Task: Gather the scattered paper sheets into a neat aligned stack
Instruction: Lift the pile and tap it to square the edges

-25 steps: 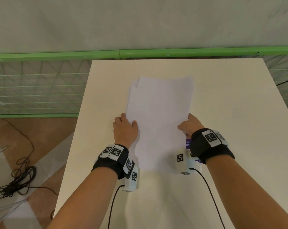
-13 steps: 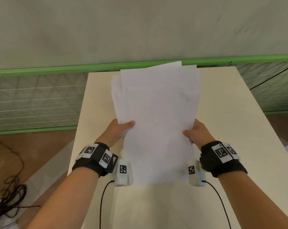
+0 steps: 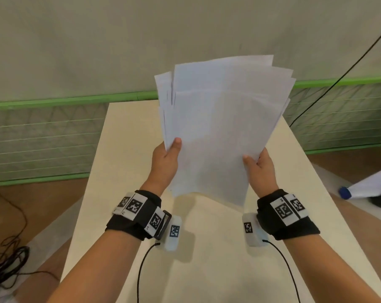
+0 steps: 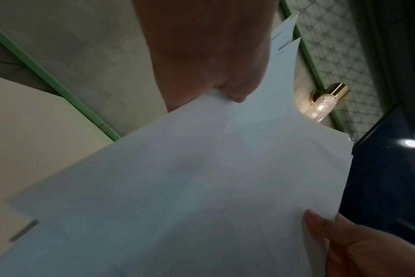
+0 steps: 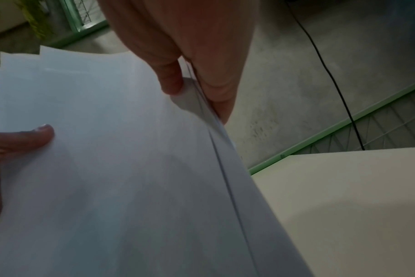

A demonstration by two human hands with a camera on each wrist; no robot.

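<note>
Several white paper sheets (image 3: 220, 127) are lifted clear of the cream table (image 3: 123, 167) as one loose bundle, tilted upright, with their top edges fanned and uneven. My left hand (image 3: 168, 155) pinches the bundle's left edge, thumb on the front. On the opposite edge my right hand (image 3: 258, 164) pinches it the same way. The left wrist view shows the sheets (image 4: 190, 196) under my left hand (image 4: 216, 75), with the right thumb at the lower right. The right wrist view shows the sheets (image 5: 111, 159) and my right hand (image 5: 192, 88) gripping their edge.
A green rail and wire-mesh fence (image 3: 43, 136) run behind the table, below a grey wall. Black cables (image 3: 3, 265) lie on the floor at the left. A blue-capped white object (image 3: 364, 189) lies at the far right. One black cable (image 3: 338, 79) hangs across the wall.
The sheets lay flat on the table a second ago with both hands at their sides. Both hands have since lifted the bundle off the table and tilted it upright.
</note>
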